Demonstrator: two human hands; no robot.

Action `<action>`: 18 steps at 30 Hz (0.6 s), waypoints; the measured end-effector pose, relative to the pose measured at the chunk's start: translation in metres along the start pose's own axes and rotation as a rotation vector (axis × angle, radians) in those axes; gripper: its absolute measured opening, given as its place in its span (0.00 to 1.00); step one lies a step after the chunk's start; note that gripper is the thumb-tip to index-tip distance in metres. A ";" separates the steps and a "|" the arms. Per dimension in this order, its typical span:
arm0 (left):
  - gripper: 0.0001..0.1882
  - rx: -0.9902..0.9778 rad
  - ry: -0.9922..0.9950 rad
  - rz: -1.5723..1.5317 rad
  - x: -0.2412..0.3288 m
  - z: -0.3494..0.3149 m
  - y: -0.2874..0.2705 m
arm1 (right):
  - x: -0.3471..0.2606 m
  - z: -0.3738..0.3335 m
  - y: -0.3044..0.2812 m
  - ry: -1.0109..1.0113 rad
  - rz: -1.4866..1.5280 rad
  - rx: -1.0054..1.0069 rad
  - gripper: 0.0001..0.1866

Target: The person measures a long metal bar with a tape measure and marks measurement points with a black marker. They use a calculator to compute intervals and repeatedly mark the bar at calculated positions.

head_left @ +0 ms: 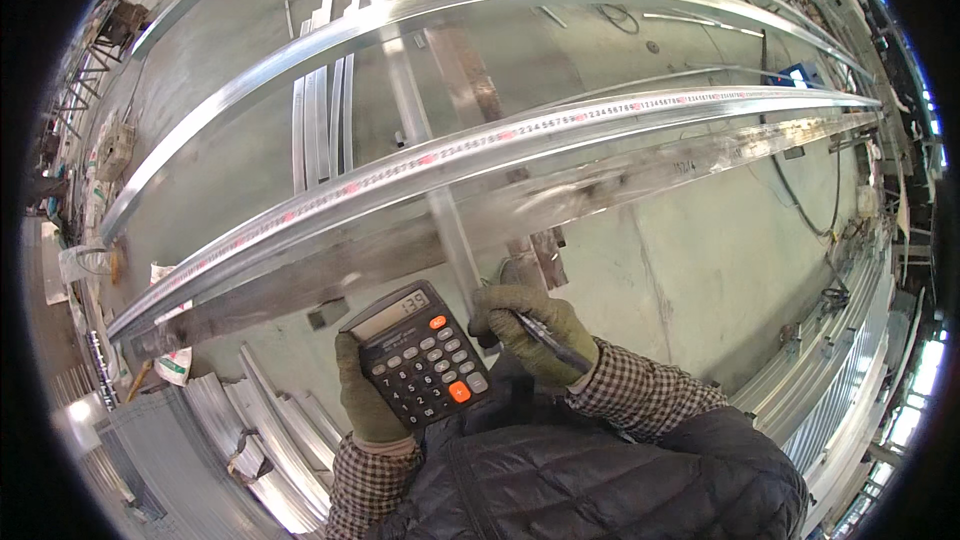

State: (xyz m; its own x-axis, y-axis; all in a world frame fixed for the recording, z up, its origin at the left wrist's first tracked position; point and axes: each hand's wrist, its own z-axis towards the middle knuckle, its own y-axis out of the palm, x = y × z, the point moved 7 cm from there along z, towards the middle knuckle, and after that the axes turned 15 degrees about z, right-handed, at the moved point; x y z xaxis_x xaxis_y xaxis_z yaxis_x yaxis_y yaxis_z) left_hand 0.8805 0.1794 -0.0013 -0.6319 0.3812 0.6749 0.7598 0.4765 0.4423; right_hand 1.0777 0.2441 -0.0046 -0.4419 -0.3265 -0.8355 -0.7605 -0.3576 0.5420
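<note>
So I'm holding a black desktop calculator w/ grey and orange keys [418, 352] just in front of my chest, tilted, screen facing up at me. My left hand in an olive-green knit glove [368, 395] is clamping its left edge. My right hand, same type of glove [535, 325], is closing around a slim dark pen-like marker [548, 336] just beside the calc, and AFAICT no finger's touching the keys.

Step-wise I'm prob reading a figure off the screen rn. IMO, keying anything else would be calling for a free right fingertip w/o the pen getting in the way, and my left keeping the calc steady.

Writing-wise: the LCD's showing a short row of digits, the keys are carrying pale numerals, and there's tiny lettering under the screen I can't make out, so no clue on brand. Past that, a white measuring strip w/ black and red digits [440, 153] is running along a long silver metal rail [480, 167]. Nearer me, a scuffed grey-brown metal beam [600, 185] is lying roughly alongside, w/ dark handwritten-looking marks toward the right. Long silver metal profiles [835, 370] are lying off to my right.
</note>
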 end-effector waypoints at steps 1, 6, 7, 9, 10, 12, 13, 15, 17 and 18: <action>0.39 0.026 -0.005 0.001 0.002 -0.011 -0.019 | 0.010 -0.005 0.012 0.039 0.115 -0.010 0.20; 0.38 -0.013 0.053 -0.110 0.018 -0.059 -0.098 | -0.007 0.014 0.028 -0.522 -0.362 0.093 0.16; 0.38 -0.010 0.065 -0.117 0.021 -0.068 -0.112 | -0.010 0.017 0.026 -0.555 -0.525 0.128 0.16; 0.38 0.036 0.070 -0.123 0.022 -0.082 -0.140 | -0.009 0.022 0.024 -0.476 -0.775 0.187 0.16; 0.38 0.054 0.065 -0.139 0.022 -0.086 -0.150 | -0.008 0.026 0.027 -0.484 -0.854 0.232 0.17; 0.39 0.105 0.054 -0.164 0.021 -0.091 -0.170 | -0.011 0.038 0.041 -0.622 -0.958 0.270 0.18; 0.39 0.105 0.063 -0.170 0.022 -0.093 -0.176 | -0.010 0.046 0.047 -0.621 -0.944 0.275 0.19; 0.39 0.130 0.090 -0.104 0.029 -0.092 -0.190 | -0.003 0.062 0.069 -0.655 -0.897 0.167 0.19; 0.39 0.155 0.100 -0.105 0.036 -0.092 -0.202 | 0.012 0.079 0.087 -0.605 -0.848 0.096 0.19; 0.39 0.140 0.118 -0.123 0.041 -0.091 -0.205 | 0.018 0.088 0.092 -0.570 -0.879 0.094 0.20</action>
State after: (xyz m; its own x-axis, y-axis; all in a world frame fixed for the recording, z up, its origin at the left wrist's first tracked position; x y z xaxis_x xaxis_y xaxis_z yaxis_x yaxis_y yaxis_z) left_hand 0.7122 0.0256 -0.0106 -0.6901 0.2223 0.6888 0.6443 0.6222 0.4447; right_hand 0.9580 0.2820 0.0229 0.1432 0.4840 -0.8633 -0.9451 -0.1919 -0.2644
